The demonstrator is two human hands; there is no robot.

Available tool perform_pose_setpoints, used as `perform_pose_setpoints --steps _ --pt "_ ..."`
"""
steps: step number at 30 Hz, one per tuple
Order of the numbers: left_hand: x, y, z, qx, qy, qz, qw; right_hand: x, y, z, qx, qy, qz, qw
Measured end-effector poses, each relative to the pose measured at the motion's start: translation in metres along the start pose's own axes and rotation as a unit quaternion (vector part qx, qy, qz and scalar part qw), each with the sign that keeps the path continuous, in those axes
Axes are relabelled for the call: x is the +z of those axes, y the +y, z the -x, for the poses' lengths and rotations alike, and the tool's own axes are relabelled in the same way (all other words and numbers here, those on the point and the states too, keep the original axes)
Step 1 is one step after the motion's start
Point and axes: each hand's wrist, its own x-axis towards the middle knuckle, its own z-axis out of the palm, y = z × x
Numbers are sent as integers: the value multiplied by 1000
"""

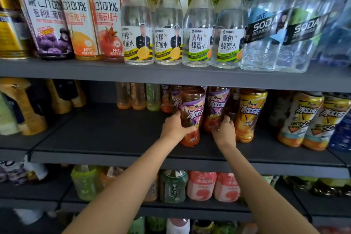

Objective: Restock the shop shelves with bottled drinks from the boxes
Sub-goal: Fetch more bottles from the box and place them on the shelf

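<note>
On the middle shelf (106,138) my left hand (175,128) grips a purple-labelled iced tea bottle (192,108) round its lower half; the bottle stands upright near the shelf's middle. Just to its right, my right hand (225,132) holds a second purple-labelled iced tea bottle (216,104) at its base, fingers curled round it. More purple-labelled bottles stand behind these two. A yellow-labelled iced tea bottle (248,114) stands right beside my right hand.
The top shelf (171,74) carries juice bottles (79,21), honey water bottles (169,30) and soda water bottles (266,30). Small orange and green bottles (136,97) stand at the middle shelf's back. Yellow iced tea bottles (296,119) fill its right; the lower shelf (190,209) holds pink and green drinks.
</note>
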Motion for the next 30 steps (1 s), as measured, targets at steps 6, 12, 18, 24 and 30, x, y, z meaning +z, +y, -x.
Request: perform_pose_setpoints --steps 6,12,18,24,30 --pt "15 3 -20 -7 11 1 1000 -14 -1 13 -55 -16 -9 998" --pt "27 9 -29 -22 -8 36 999 -17 -8 28 -104 9 -16 994" --pt "-17 -56 41 45 135 112 983 4 -56 64 -199 37 -59 977" --pt "-120 -201 172 -150 302 106 935 96 -143 158 -309 -157 -83 934" --pt "-211 -390 371 -423 232 49 875 241 -197 313 -338 -464 63 816"
